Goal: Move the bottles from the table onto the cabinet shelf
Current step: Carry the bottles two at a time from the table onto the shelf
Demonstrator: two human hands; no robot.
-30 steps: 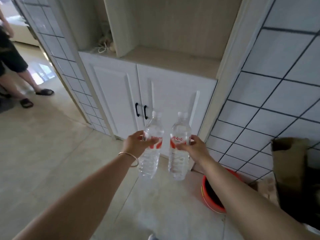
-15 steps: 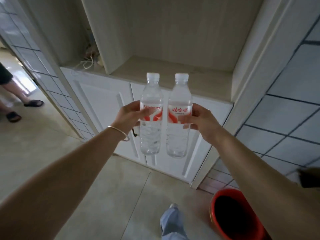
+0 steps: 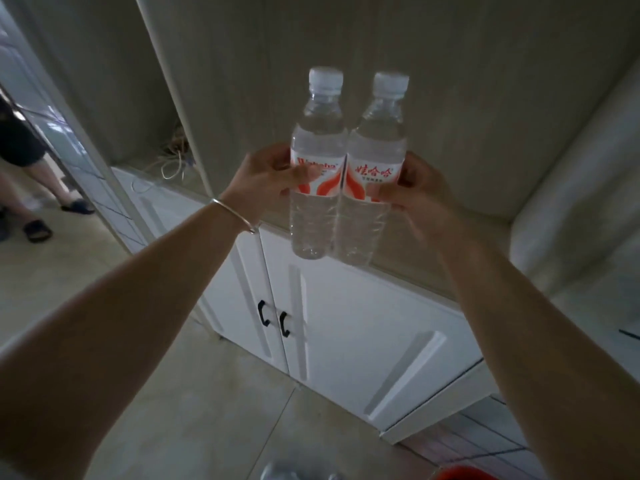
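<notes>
While you hold them up in front of the cabinet, two clear water bottles sit side by side in the air, upright and touching along their red-and-white labels. The left bottle [image 3: 318,161] is gripped at its label by your left hand [image 3: 268,178], fingers wrapped around the far side and thumb across the front. The right bottle [image 3: 374,168] is gripped the same way by your right hand [image 3: 420,194], fingers clenched around the label band. Both white caps point up. The bottle bases hang just above the front edge of the cabinet shelf [image 3: 415,251], a pale wood-look ledge inside an open alcove, above two white cabinet doors [image 3: 363,323] with black handles. A thin bracelet [image 3: 235,216] circles your left wrist. A tangle of cord [image 3: 173,161] lies in the compartment to the left, behind a divider.

This looks like the carrying step nearly finished, with placement next. You would likely need to reach forward over the ledge, lower both bases flat onto the shelf, and only then loosen your fingers, keeping the bottles from knocking each other over
</notes>
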